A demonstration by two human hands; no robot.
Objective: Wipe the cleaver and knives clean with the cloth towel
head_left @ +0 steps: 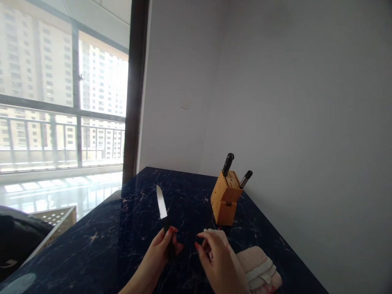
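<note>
A kitchen knife [162,204] with a bright blade and black handle points away from me, its tip tilted slightly left. My left hand [161,247] is wrapped around that handle. To the right, my right hand [216,259] hovers over a pink and white towel [255,265], thumb and forefinger curved and apart. Part of the towel shows behind this hand's knuckles; whether the lower fingers touch it I cannot tell. Beyond the towel stands a wooden knife block [225,202] holding a black-handled knife [228,164] and a tool with a black and metal handle [246,179].
Both hands are above a dark blue marbled table [134,220]. A grey wall [290,122] runs along its right side and back. At the lower left is a perforated light-coloured chair or basket edge [55,216] with dark cloth on it. Windows lie beyond.
</note>
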